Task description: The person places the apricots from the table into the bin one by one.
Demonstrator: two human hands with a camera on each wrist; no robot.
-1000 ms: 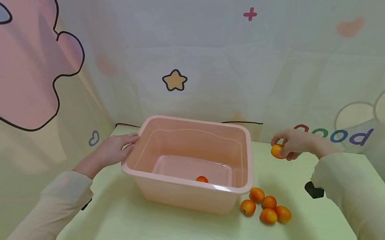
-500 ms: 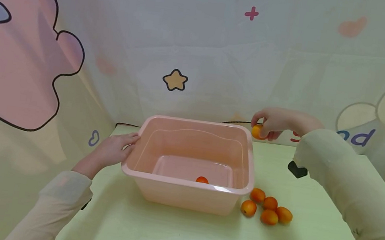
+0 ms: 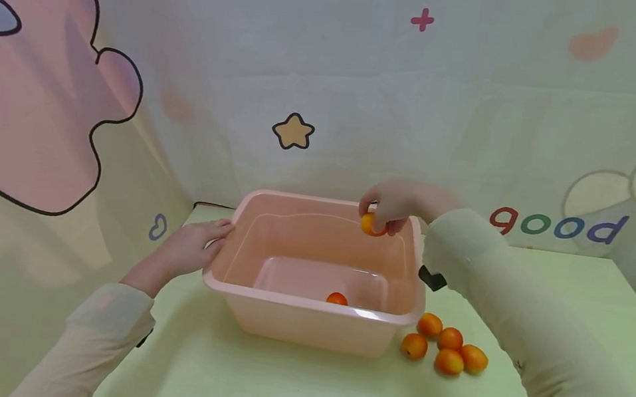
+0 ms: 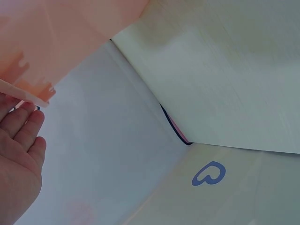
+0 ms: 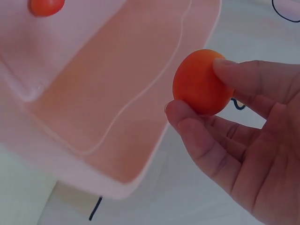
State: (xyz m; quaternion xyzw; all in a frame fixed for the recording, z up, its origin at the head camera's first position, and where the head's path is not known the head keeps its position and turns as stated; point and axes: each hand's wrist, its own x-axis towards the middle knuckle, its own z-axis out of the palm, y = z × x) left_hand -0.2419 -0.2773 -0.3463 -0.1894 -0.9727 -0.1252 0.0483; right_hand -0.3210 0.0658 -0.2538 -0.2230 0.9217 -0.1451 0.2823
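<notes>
My right hand (image 3: 396, 203) pinches a small, smooth orange-red fruit (image 5: 199, 84) between thumb and fingers, over the back right part of a pink plastic basin (image 3: 302, 320). In the right wrist view, the held fruit is in front of the basin's wall. Another fruit (image 3: 337, 298) lies on the basin floor, partly hidden by the front rim. On the left side, my left hand (image 3: 191, 247) touches the basin's rim with its fingers fairly straight. The left wrist view shows these fingers (image 4: 29, 124) against the underside of the rim, their tips partly hidden.
Several more orange-red fruits (image 3: 449, 362) lie grouped on the pale green table (image 3: 293, 390), just right of the basin. Behind the table hangs a printed curtain (image 3: 344, 94) with a star and lettering. Another curtain side stands close on the left.
My right hand has carried the fruit leftward from beyond the basin's right side to above its inside. My left hand has stayed at the rim, and the fruits on the table have not moved.
</notes>
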